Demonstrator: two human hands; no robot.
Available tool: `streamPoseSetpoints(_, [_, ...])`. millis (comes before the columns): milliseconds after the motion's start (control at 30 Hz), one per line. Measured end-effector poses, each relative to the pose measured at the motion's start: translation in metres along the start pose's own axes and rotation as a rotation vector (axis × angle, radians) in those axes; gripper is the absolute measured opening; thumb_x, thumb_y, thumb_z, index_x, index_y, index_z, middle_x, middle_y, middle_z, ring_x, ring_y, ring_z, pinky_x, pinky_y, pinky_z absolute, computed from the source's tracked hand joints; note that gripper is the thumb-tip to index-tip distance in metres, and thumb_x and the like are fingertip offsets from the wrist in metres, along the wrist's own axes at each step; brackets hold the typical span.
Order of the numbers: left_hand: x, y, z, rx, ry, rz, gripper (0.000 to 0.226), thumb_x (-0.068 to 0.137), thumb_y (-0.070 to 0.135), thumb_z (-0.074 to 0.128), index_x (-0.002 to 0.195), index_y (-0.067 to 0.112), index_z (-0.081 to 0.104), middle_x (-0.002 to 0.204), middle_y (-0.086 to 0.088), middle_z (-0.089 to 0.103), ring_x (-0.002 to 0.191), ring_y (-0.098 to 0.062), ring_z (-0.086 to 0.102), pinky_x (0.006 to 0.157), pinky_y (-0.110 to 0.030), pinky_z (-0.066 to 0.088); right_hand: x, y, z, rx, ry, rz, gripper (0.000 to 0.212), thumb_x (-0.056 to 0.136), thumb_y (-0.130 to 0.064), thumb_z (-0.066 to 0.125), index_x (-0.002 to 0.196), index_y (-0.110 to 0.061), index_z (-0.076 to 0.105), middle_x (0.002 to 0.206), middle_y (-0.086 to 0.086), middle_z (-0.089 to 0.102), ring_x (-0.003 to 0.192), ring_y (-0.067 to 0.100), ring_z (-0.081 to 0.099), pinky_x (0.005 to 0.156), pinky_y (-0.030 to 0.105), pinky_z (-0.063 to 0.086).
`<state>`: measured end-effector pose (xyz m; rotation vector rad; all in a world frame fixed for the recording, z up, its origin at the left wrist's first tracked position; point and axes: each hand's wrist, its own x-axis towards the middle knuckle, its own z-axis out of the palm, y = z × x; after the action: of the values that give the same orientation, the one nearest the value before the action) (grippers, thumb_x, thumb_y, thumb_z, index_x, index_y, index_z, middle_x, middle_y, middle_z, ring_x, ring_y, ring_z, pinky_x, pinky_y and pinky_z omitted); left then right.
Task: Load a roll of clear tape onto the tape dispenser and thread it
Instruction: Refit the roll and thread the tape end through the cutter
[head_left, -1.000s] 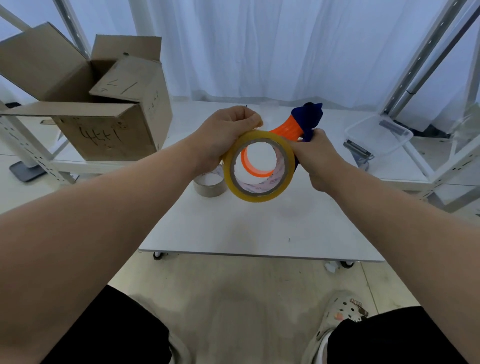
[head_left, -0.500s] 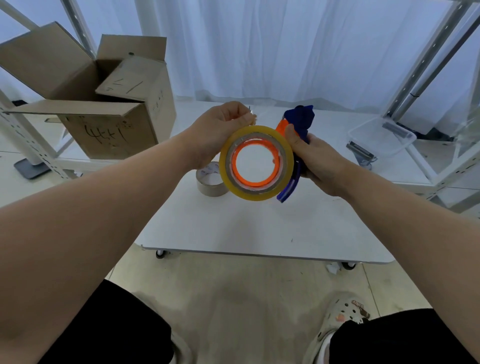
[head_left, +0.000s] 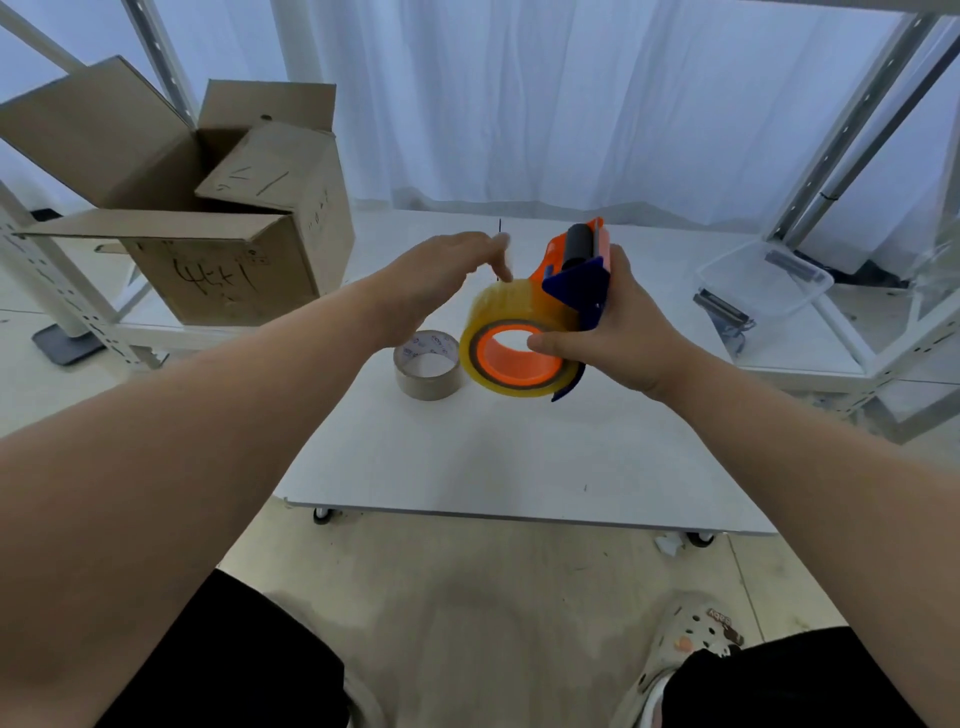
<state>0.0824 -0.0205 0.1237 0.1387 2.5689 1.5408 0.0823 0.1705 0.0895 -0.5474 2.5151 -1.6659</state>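
Right hand (head_left: 618, 332) grips my dispenser (head_left: 576, 275) above the bench (head_left: 519, 457) middle, roll (head_left: 514, 338) seated on its hub. Left hand (head_left: 441, 280) hovers open, empty. Loading looks done; next I find the tape end and thread it.

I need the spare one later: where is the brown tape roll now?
In the head view the brown tape roll lies on the white table, left of the clear tape roll on the dispenser.
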Motion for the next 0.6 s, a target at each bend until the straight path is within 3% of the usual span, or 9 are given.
streamPoseSetpoints(67, [0.001, 0.002, -0.001, 0.018, -0.036, -0.088, 0.054, 0.091, 0.062, 0.031, 0.088, 0.018, 0.063, 0.109, -0.016, 0.051, 0.098, -0.027, 0.049, 0.091, -0.041, 0.039, -0.001, 0.001, -0.002, -0.047, -0.011, -0.007, 0.070, 0.070, -0.008, 0.081, 0.120, -0.022, 0.034, 0.104, -0.017, 0.053, 0.093, -0.001, 0.059, 0.071, 0.017, 0.054])
streamPoseSetpoints(167, [0.001, 0.002, 0.000, 0.070, -0.105, -0.130, 0.056, 0.085, 0.070, 0.036, 0.081, 0.020, 0.062, 0.081, -0.004, 0.048, 0.072, -0.017, 0.043, 0.072, -0.032, 0.037, -0.002, 0.004, -0.003, -0.116, -0.048, -0.046, 0.069, 0.070, -0.005, 0.080, 0.114, -0.028, 0.033, 0.098, -0.022, 0.051, 0.083, -0.017, 0.056, 0.063, 0.008, 0.048])
streamPoseSetpoints(267, [0.005, -0.004, 0.002, 0.136, -0.123, -0.130, 0.022, 0.087, 0.041, 0.061, 0.081, 0.020, 0.059, 0.078, 0.000, 0.058, 0.068, -0.012, 0.054, 0.064, -0.026, 0.043, -0.002, 0.007, -0.004, -0.190, -0.085, -0.055, 0.073, 0.070, -0.011, 0.081, 0.122, -0.027, 0.033, 0.105, -0.023, 0.050, 0.094, -0.005, 0.058, 0.070, 0.014, 0.052])
streamPoseSetpoints(367, [0.006, -0.006, 0.005, 0.137, -0.100, -0.136, 0.004, 0.087, 0.018, 0.064, 0.088, 0.014, 0.063, 0.077, -0.004, 0.066, 0.064, -0.010, 0.061, 0.062, -0.022, 0.051, 0.000, 0.011, -0.005, -0.277, -0.107, -0.052, 0.078, 0.071, -0.017, 0.081, 0.130, -0.018, 0.029, 0.106, -0.019, 0.049, 0.100, 0.014, 0.058, 0.079, 0.029, 0.054])
streamPoseSetpoints(533, [0.004, -0.006, 0.011, 0.183, -0.040, -0.128, 0.033, 0.085, 0.015, 0.068, 0.113, 0.002, 0.057, 0.086, -0.016, 0.072, 0.076, -0.021, 0.071, 0.079, -0.031, 0.058, 0.001, 0.018, -0.004, -0.341, -0.125, -0.034, 0.078, 0.073, -0.019, 0.080, 0.130, -0.017, 0.027, 0.111, 0.001, 0.054, 0.100, 0.026, 0.060, 0.074, 0.037, 0.056])
streamPoseSetpoints(600, [0.003, -0.006, 0.012, 0.151, 0.002, -0.159, 0.031, 0.083, 0.016, 0.071, 0.103, -0.006, 0.062, 0.083, -0.018, 0.072, 0.082, -0.026, 0.071, 0.080, -0.034, 0.058, 0.000, 0.021, -0.005, -0.348, -0.125, -0.016, 0.078, 0.073, -0.021, 0.080, 0.131, -0.018, 0.027, 0.112, 0.004, 0.055, 0.100, 0.026, 0.060, 0.078, 0.040, 0.056])
